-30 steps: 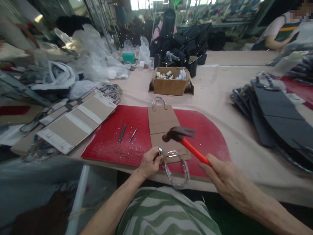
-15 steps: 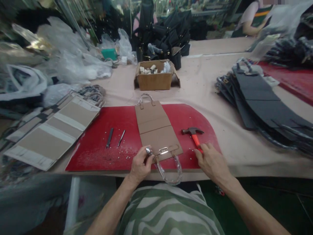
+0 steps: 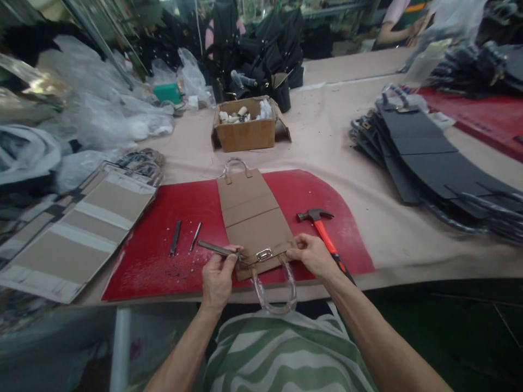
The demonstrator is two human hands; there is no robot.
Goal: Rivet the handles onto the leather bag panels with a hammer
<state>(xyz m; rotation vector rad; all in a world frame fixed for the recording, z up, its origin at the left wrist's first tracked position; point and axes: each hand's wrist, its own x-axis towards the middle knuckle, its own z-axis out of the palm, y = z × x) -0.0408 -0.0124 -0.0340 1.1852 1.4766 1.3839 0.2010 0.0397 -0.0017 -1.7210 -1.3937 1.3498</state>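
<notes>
**Two hands at work on a brown bag panel**

A person in a green-and-white striped top is leaning over a red mat (image 3: 171, 272) on a long table (image 3: 327, 147). The left hand (image 3: 216, 277) is pinching a thin metal punch (image 3: 214, 248), which is lying nearly flat and pointing left, its near end meeting the panel's (image 3: 253, 218) lower left corner. The right hand (image 3: 312, 255) is closing thumb and fingers on the panel's lower right corner, just beside the metal clasp (image 3: 264, 254). The brown panel is lying flat along the middle of the mat, one clear-wrapped handle (image 3: 274, 291) hanging over the table's near edge between the two hands, the other handle (image 3: 236, 163) at the far end.

A hammer (image 3: 322, 231) with an orange grip is lying on the mat just right of the panel, its shaft running under the right wrist. Two more slim tools (image 3: 183, 238) are lying side by side on the mat to the left, with small specks scattered near them. Beyond the mat, an open cardboard box (image 3: 245, 133) is holding pale small parts. A stack of tan panels (image 3: 77, 239) is lying to the left, and dark panels (image 3: 429, 158) are piled to the right. Clear plastic bags (image 3: 106, 114) are heaped at the far left, and another person's arm (image 3: 392, 30) is showing at the top right.
</notes>
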